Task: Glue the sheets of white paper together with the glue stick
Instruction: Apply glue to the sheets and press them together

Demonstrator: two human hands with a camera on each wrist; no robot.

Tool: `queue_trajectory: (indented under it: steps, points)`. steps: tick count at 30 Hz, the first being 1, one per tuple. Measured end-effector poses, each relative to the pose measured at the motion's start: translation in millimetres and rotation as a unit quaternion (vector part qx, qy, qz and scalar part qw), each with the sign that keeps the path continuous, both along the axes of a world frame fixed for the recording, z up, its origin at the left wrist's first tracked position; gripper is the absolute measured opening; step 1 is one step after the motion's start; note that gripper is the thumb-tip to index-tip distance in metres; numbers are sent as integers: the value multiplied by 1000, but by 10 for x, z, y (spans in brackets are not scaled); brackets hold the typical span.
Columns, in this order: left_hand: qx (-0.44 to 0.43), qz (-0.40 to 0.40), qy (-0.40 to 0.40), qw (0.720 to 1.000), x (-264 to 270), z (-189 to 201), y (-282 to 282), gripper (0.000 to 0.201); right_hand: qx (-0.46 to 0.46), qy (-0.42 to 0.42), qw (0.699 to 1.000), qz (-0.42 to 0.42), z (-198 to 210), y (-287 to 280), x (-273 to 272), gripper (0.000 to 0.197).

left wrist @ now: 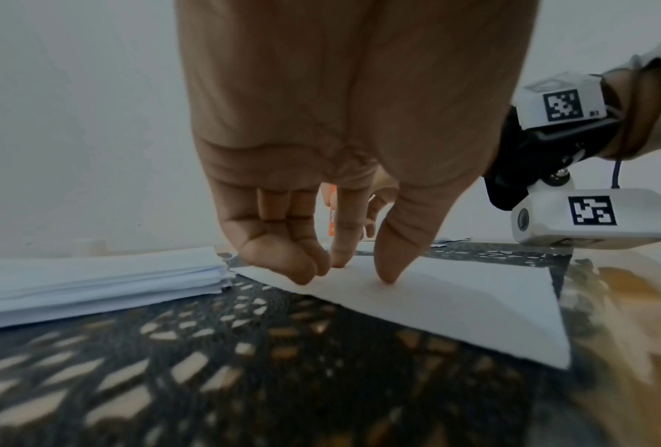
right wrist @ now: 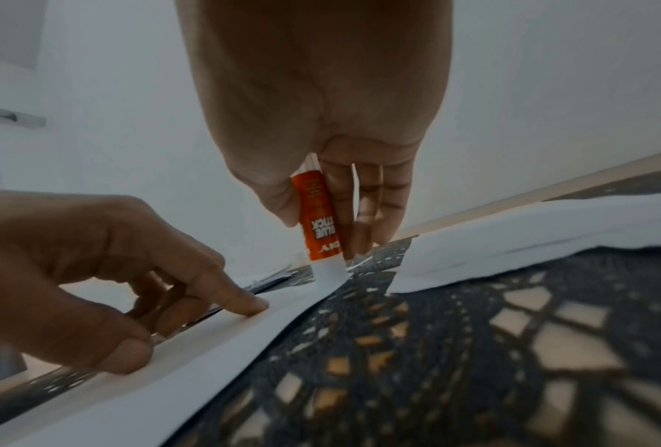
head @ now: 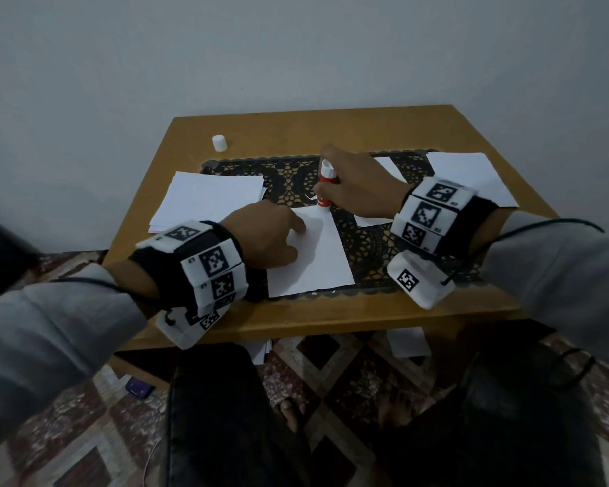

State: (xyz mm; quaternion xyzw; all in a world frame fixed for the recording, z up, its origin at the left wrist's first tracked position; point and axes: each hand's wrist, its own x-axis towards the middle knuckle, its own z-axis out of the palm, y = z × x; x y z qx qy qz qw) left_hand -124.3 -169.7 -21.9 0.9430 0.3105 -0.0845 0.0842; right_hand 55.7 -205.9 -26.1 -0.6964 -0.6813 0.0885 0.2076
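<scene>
A white sheet (head: 310, 254) lies on the black lace mat (head: 366, 240) at the middle of the table. My left hand (head: 264, 233) presses its left part down with the index fingertip and thumb (left wrist: 388, 272); the other fingers are curled in. My right hand (head: 355, 184) grips a red and white glue stick (head: 326, 186), upright with its cap off. The stick's white tip (right wrist: 329, 273) touches the sheet's far right corner. The sheet's (right wrist: 168, 378) right edge lifts slightly off the mat.
The white cap (head: 219, 142) stands at the table's far left. A stack of white sheets (head: 208, 198) lies left of the mat, and more sheets (head: 471, 177) lie at the right. The wooden table's front edge (head: 296, 318) is near my knees. Papers lie on the floor below.
</scene>
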Motion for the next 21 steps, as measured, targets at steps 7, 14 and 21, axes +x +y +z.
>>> queue_trajectory:
  steps: [7, 14, 21]
  points:
    - [21, -41, 4, 999, 66, -19, 119, 43, -21, -22, 999, 21, -1, -164, -81, 19]
    - [2, -27, 17, 999, 163, -32, 201, 41, -35, -23, 999, 29, 6, -597, -195, 23]
    - [-17, 6, 50, 999, 285, 35, 286, 78, -47, -11, 994, 97, -8, -945, -287, 21]
